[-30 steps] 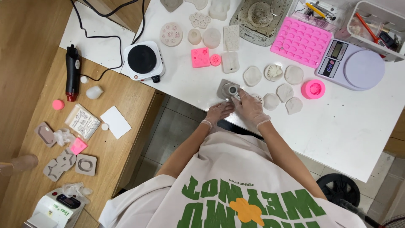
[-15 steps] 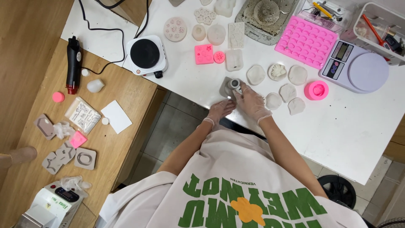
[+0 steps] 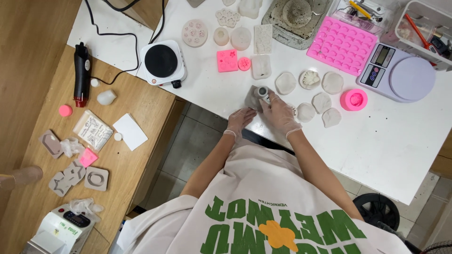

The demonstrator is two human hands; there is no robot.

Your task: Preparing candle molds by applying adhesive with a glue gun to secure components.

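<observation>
A grey mould (image 3: 254, 96) is seen lying at the near edge of the white table (image 3: 400, 141), just below centre of the frame; a small bottle (image 3: 262, 92) is held upright over it by the right hand (image 3: 280, 113), whose gloved fingers are closed round the bottle; the left hand (image 3: 240, 118), also gloved, is rested at 7 o'clock from the mould with fingers loosely curled, touching the mould's near edge; whether anything is pinched by it cannot be told. White cast discs (image 3: 325, 101) are spread at 3 o'clock from the hands; a round pink mould (image 3: 354, 99) is placed beyond them, and a scale (image 3: 400, 73) at 2 o'clock. A pink tray (image 3: 343, 45) is set at 1 o'clock; a hotplate (image 3: 162, 62) is found at 10 o'clock. On the wooden bench (image 3: 141, 108) at 9 o'clock a heat gun (image 3: 81, 74) is laid, with paper cards (image 3: 113, 131) beside it.
</observation>
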